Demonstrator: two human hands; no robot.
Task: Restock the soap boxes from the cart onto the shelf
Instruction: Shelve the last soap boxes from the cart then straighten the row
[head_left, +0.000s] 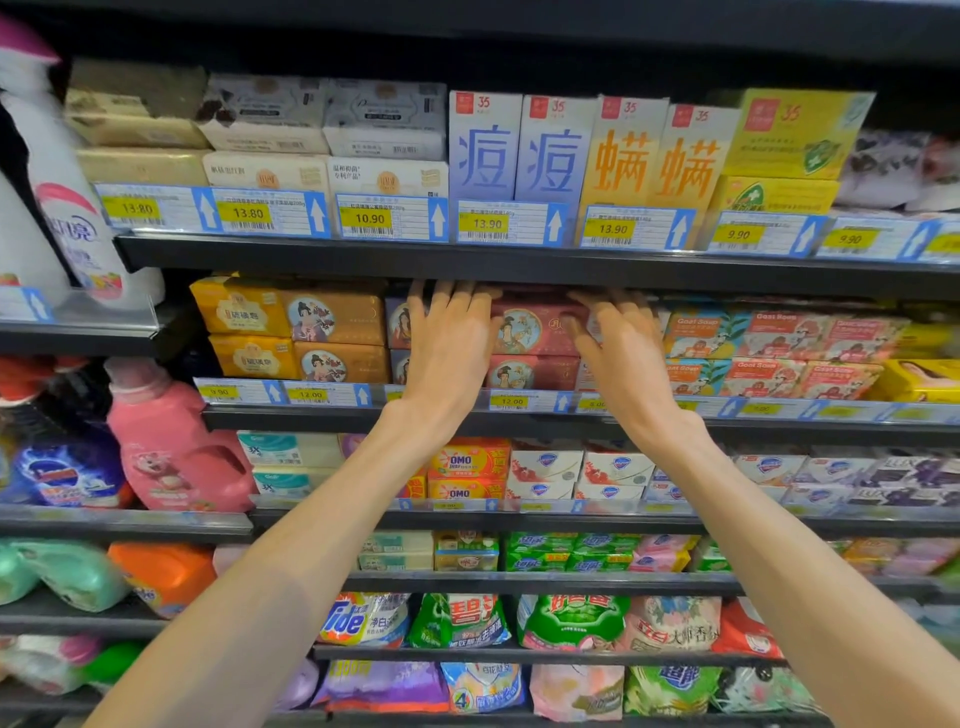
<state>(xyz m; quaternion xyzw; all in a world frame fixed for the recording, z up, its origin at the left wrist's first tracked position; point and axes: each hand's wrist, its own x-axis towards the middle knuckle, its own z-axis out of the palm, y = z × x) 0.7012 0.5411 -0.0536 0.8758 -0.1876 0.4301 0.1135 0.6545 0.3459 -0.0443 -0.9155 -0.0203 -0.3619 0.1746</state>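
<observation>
Red soap boxes (537, 332), stacked two high w/ a round portrait of a figure on the front, sit mid-row on the second shelf (519, 422) from the top, above a yellow tag reading 12.00 (510, 401). Left hand (447, 343) lies over the left edge of the red stack & the purple-ish boxes (399, 332) just beside it, fingers straight & spread, tips up at the shelf board above: grip apart, nothing clamped. Right hand (621, 348) is at the stack's right edge, fingers also extended & a bit blurred, thumb toward the red box; grip apart, can't tell if it actually touches. Both forearms bare, reaching in from the near bottom corners.

Left of the stack: brown boxes (340, 332) w/ the same style portrait, tag 12.00, then yellow-orange boxes (244, 330), tag 9.90. Right of it: "Goat Soap" boxes (779, 348) in teal & coral, then yellow boxes (919, 374) at far right.

Top shelf: cream/white boxes w/ tags 13.80, 13.80, 10.90; pale blue boxes (514, 148) w/ a big 痘 & "35", tag 13.90; orange-print boxes (649, 156) w/ 螨, tag 13.90; yellow boxes w/ a green shield (789, 140), tags 9.90.

Third shelf: OMO boxes (465, 465), white boxes w/ a blue badge, LUX at right. Pink detergent jug (171, 447) at left. Lower: a Tide bag (358, 621), green & red bags w/ Chinese print.
</observation>
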